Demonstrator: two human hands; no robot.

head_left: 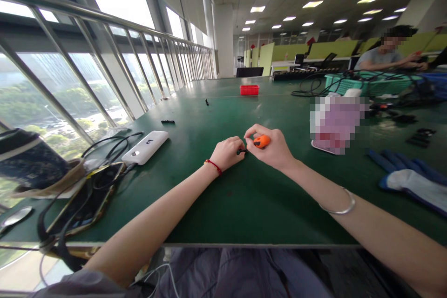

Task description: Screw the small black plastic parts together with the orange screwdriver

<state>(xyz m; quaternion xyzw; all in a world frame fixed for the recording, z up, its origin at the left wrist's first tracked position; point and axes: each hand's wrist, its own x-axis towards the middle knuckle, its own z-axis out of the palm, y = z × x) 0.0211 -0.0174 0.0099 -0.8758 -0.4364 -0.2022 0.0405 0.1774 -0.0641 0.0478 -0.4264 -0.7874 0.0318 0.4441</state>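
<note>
My right hand (pixel 274 149) is closed round a screwdriver with a stubby orange and black handle (pixel 262 141). Its tip end points left, toward my other hand, and the shaft is mostly hidden by my fingers. Just left of it, my left hand (pixel 227 152) pinches a small black part (pixel 240 151) low over the green table (pixel 223 209). Fingers cover most of that part, so its shape is unclear. Whether the screwdriver touches it I cannot tell.
A white power bank (pixel 145 147), a phone (pixel 87 200) and cables lie left. Small black pieces (pixel 168 122) and a red bin (pixel 249 90) are farther back. On the right are a blue-white glove (pixel 412 181), a green basket (pixel 370 84) and a seated person (pixel 379 58).
</note>
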